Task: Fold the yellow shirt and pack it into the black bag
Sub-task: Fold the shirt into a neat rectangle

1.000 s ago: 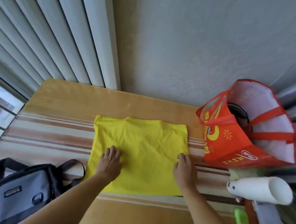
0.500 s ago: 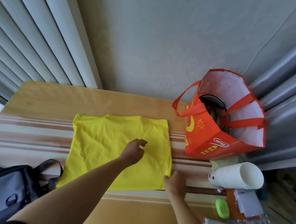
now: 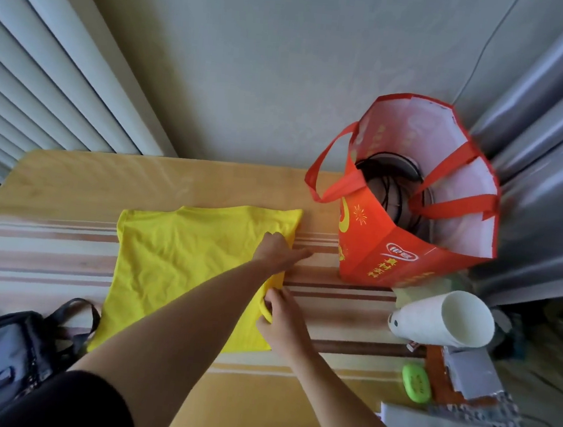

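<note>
The yellow shirt [image 3: 179,265] lies flat, partly folded, on the striped worktop [image 3: 47,242]. The left hand [image 3: 278,249] reaches across to its right edge, but I cannot tell if its grip pinches the cloth. The right hand [image 3: 280,320] pinches the same edge nearer the person. The black bag [image 3: 1,355] sits just beside the shirt's near left corner. A red bag [image 3: 405,232] stands to the right.

The left arm is stretched across the yellow shirt [image 3: 172,258], its left hand [image 3: 278,252] laid at the shirt's right edge with fingers extended. The right hand [image 3: 282,318] is placed lower on that same edge, where the fabric is pinched between curled fingers.
</note>
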Motion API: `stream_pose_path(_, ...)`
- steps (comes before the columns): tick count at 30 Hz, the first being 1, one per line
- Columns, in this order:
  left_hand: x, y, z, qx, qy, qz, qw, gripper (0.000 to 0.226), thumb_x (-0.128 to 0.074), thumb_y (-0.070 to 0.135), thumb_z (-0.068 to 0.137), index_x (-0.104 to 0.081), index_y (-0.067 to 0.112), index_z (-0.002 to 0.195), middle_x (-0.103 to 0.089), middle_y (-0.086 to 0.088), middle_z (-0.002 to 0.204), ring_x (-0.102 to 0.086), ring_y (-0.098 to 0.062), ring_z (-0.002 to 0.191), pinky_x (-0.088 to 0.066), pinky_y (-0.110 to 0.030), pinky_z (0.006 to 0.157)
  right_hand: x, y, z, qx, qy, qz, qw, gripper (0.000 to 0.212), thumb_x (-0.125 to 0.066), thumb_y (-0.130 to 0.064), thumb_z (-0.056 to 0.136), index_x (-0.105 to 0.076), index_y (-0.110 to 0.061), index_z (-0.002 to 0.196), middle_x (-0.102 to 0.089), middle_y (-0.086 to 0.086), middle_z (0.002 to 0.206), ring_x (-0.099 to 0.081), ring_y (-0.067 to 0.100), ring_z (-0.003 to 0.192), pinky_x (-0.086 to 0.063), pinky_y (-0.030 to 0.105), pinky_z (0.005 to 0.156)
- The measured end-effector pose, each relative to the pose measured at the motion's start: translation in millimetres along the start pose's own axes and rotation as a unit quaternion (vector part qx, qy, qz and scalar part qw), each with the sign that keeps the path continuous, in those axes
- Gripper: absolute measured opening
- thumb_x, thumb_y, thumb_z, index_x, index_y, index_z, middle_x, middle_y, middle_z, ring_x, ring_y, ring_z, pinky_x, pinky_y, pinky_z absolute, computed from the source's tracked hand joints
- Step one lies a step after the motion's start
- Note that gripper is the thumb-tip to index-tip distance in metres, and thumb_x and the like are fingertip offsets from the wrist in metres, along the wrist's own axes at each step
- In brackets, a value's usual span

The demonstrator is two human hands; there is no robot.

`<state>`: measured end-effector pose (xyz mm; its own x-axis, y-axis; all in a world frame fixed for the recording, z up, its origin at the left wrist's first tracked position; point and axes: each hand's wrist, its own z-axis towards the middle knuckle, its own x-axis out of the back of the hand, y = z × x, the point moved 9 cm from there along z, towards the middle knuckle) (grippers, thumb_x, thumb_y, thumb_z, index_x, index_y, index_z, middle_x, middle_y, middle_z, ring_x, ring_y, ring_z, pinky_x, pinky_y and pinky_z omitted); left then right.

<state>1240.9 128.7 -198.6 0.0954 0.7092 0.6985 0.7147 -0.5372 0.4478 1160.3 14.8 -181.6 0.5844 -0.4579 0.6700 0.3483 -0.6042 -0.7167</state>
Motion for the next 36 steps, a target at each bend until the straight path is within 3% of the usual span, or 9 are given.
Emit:
stream_pose_path(5, 19, -10, 4, 0.023, 0.057, -0.003, 0.998, 0.037, -0.064, 0.02, 0.081, -0.052, 0.007, 0.114, -0.063, -0.015, 0.115, -0.061, -0.038, 0.107, -0.05, -0.04, 0.078, -12, -13, 2, 0.018, -0.014, -0.063, 0.998, 0.024, -0.059, -0.011, 0.078, -0.047, -0.009, 0.099, -0.049, 0.008, 0.097, -0.054, 0.033, 0.084, -0.033, 0.037, 0.062)
stream_pose_path(12, 48, -65, 5, 0.083, 0.1, -0.146, 0.981, 0.031, -0.049, 0.038, 0.088, -0.058, 0.008, 0.092, -0.068, -0.018, 0.106, -0.061, -0.039, 0.101, -0.047, -0.038, 0.078, -47, -44, -11, 0.042, -0.021, -0.114, 0.992, 0.039, -0.054, -0.016, 0.081, -0.045, -0.015, 0.119, -0.051, 0.007, 0.111, -0.06, 0.035, 0.082, -0.046, 0.042, 0.061)
stream_pose_path(17, 53, -94, 1, 0.091, 0.121, -0.187, 0.971, 0.021, -0.052, 0.029, 0.086, -0.052, 0.009, 0.081, -0.064, -0.013, 0.088, -0.058, -0.039, 0.087, -0.041, -0.034, 0.068, -75, -51, -12, 0.017, -0.06, -0.162, 0.985, 0.039, -0.058, -0.015, 0.085, -0.046, -0.013, 0.122, -0.053, 0.009, 0.116, -0.065, 0.034, 0.085, -0.05, 0.04, 0.061)
stream_pose_path(20, 59, -103, -4, 0.073, 0.154, -0.226, 0.959, 0.023, -0.054, 0.027, 0.083, -0.052, 0.004, 0.078, -0.06, -0.01, 0.073, -0.056, -0.038, 0.077, -0.043, -0.039, 0.063, -78, -56, -14, 0.027, -0.055, -0.161, 0.985, 0.036, -0.06, -0.013, 0.082, -0.049, -0.013, 0.117, -0.056, 0.007, 0.108, -0.064, 0.029, 0.074, -0.04, 0.032, 0.052)
stream_pose_path(24, 63, -113, -3, 0.06, 0.175, -0.195, 0.963, 0.021, -0.055, 0.022, 0.083, -0.052, 0.003, 0.077, -0.062, -0.016, 0.082, -0.058, -0.038, 0.081, -0.042, -0.04, 0.062, -81, -57, -12, 0.042, -0.052, -0.158, 0.985, 0.029, -0.057, -0.021, 0.083, -0.05, -0.017, 0.111, -0.055, 0.004, 0.105, -0.062, 0.025, 0.07, -0.041, 0.031, 0.051)
stream_pose_path(29, 66, -121, -2, 0.041, 0.184, -0.157, 0.969, 0.025, -0.059, 0.014, 0.088, -0.052, 0.003, 0.109, -0.053, -0.016, 0.112, -0.055, -0.036, 0.099, -0.044, -0.04, 0.078, -84, -58, -7, 0.041, -0.069, -0.139, 0.987, 0.045, -0.032, -0.061, 0.094, -0.048, -0.021, 0.107, -0.05, 0.001, 0.107, -0.059, 0.028, 0.086, -0.044, 0.04, 0.064)
stream_pose_path(32, 83, -131, -21, 0.014, 0.231, -0.153, 0.961, 0.02, -0.057, 0.017, 0.09, -0.05, 0.007, 0.105, -0.05, -0.009, 0.11, -0.056, -0.032, 0.091, -0.045, -0.039, 0.073, -77, -59, 3, 0.039, -0.033, -0.131, 0.99, 0.069, -0.004, -0.069, 0.093, -0.051, -0.02, 0.108, -0.058, 0.002, 0.103, -0.062, 0.031, 0.089, -0.046, 0.042, 0.066)
stream_pose_path(34, 94, -155, -39, 0.018, 0.261, -0.13, 0.956, 0.015, -0.054, 0.011, 0.088, -0.052, 0.008, 0.103, -0.05, -0.008, 0.106, -0.055, -0.032, 0.087, -0.044, -0.039, 0.069, -70, -63, 15, 0.034, 0.0, -0.137, 0.99, 0.062, -0.006, -0.063, 0.097, -0.05, -0.02, 0.104, -0.06, 0.003, 0.095, -0.063, 0.031, 0.082, -0.048, 0.041, 0.062)
stream_pose_path(36, 103, -193, -60, 0.038, 0.279, -0.094, 0.955, 0.021, -0.055, 0.004, 0.08, -0.053, 0.008, 0.1, -0.05, -0.01, 0.102, -0.054, -0.034, 0.087, -0.043, -0.04, 0.067, -70, -76, 33, 0.054, 0.017, -0.155, 0.986, 0.033, -0.025, -0.047, 0.101, -0.045, -0.021, 0.094, -0.059, 0.003, 0.082, -0.063, 0.028, 0.07, -0.047, 0.037, 0.053)
